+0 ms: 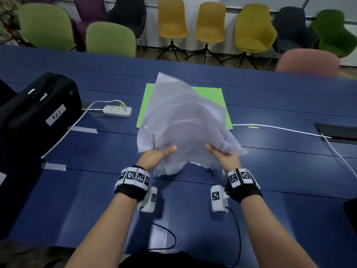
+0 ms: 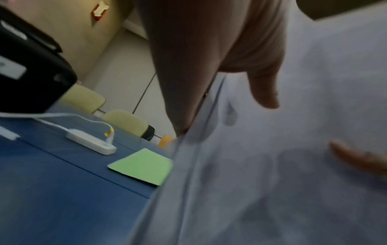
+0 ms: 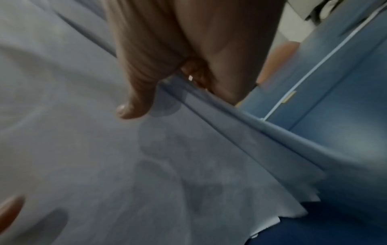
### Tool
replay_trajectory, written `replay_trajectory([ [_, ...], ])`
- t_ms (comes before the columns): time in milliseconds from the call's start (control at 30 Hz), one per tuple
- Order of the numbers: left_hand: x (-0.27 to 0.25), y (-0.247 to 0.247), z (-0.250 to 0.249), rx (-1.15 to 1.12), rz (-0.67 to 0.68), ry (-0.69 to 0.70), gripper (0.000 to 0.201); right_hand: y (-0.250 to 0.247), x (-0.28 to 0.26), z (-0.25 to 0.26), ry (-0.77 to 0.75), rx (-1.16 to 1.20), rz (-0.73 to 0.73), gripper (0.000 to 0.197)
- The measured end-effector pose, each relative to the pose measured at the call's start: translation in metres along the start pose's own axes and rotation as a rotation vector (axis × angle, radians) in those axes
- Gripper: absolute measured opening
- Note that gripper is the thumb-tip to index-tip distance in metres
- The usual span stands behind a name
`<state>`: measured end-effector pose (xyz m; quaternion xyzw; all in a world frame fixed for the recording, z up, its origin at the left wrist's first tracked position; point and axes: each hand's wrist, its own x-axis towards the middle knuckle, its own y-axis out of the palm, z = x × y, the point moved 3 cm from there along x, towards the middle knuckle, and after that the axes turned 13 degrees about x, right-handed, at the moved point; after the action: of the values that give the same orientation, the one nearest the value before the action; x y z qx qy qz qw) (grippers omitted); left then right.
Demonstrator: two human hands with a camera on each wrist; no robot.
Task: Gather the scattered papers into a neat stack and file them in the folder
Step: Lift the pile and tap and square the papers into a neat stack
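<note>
White papers (image 1: 185, 120) fill our two hands, raised off the blue table (image 1: 77, 190) on the near side of the green folder (image 1: 210, 95). Our left hand (image 1: 154, 156) pinches the near-left edge, thumb on top; our right hand (image 1: 225, 156) pinches the near-right edge likewise. We judge the sheets, fanned and uneven, could slip or crease, because only the near edges are held. Left of the folder lie a power strip (image 1: 117, 110) and a black case (image 1: 38, 109) labelled "522".
</note>
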<state>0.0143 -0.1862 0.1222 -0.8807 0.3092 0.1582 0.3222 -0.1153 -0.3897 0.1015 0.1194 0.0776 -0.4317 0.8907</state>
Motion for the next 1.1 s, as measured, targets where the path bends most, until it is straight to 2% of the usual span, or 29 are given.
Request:
replay_trajectory([
  [33, -0.001, -0.002, 0.002, -0.024, 0.02, 0.013, 0.096, -0.004, 0.001, 0.001, -0.022, 0.0, 0.031, 0.041],
  [67, 0.0, -0.008, 0.002, -0.09, 0.012, 0.033, 0.091, -0.006, 0.001, 0.004, -0.037, 0.011, 0.057, 0.035],
  [133, -0.001, -0.021, -0.004, -0.267, -0.026, 0.107, 0.053, -0.012, 0.002, 0.01, -0.044, 0.018, 0.129, 0.035],
  [167, 0.003, -0.029, -0.007, -0.333, -0.051, 0.148, 0.046, -0.015, 0.002, 0.011, -0.046, 0.012, 0.165, 0.036],
  [200, 0.004, -0.037, -0.015, -0.388, -0.067, 0.205, 0.049, -0.016, 0.002, 0.014, -0.043, 0.005, 0.206, 0.034],
  [267, 0.004, -0.042, -0.028, -0.46, -0.106, 0.291, 0.069, -0.015, -0.003, 0.018, -0.013, -0.017, 0.268, 0.026],
  [333, 0.001, -0.042, -0.04, -0.577, -0.176, 0.348, 0.085, -0.013, -0.002, 0.017, -0.029, -0.013, 0.255, 0.026],
  [433, 0.002, -0.037, -0.052, -0.762, -0.313, 0.279, 0.067, -0.006, 0.002, 0.016, -0.123, 0.095, 0.173, 0.031],
  [533, 0.005, -0.034, -0.06, -0.844, -0.356, 0.24, 0.088, 0.001, 0.003, 0.016, -0.136, 0.224, 0.113, 0.037],
  [567, 0.002, -0.035, -0.062, -0.855, -0.4, 0.246, 0.085, 0.002, 0.003, 0.017, -0.131, 0.25, 0.097, 0.036],
  [600, 0.001, -0.038, -0.063, -0.859, -0.436, 0.266, 0.072, 0.003, 0.004, 0.017, -0.124, 0.26, 0.083, 0.033],
  [667, 0.0, -0.044, -0.067, -0.793, -0.517, 0.319, 0.027, 0.004, 0.007, 0.018, -0.112, 0.262, 0.074, 0.03],
  [833, 0.006, -0.058, -0.058, -0.508, -0.7, 0.445, 0.029, 0.004, 0.01, 0.016, -0.091, 0.252, 0.074, 0.031],
  [967, 0.011, -0.068, -0.05, -0.292, -0.707, 0.532, 0.031, 0.0, 0.015, 0.015, -0.112, 0.276, 0.059, 0.061],
  [1067, 0.018, -0.074, -0.045, -0.072, -0.676, 0.567, 0.03, -0.002, 0.014, 0.018, -0.133, 0.267, 0.079, 0.073],
  [1100, 0.017, -0.076, -0.044, 0.001, -0.691, 0.554, 0.032, -0.003, 0.015, 0.018, -0.132, 0.253, 0.083, 0.071],
])
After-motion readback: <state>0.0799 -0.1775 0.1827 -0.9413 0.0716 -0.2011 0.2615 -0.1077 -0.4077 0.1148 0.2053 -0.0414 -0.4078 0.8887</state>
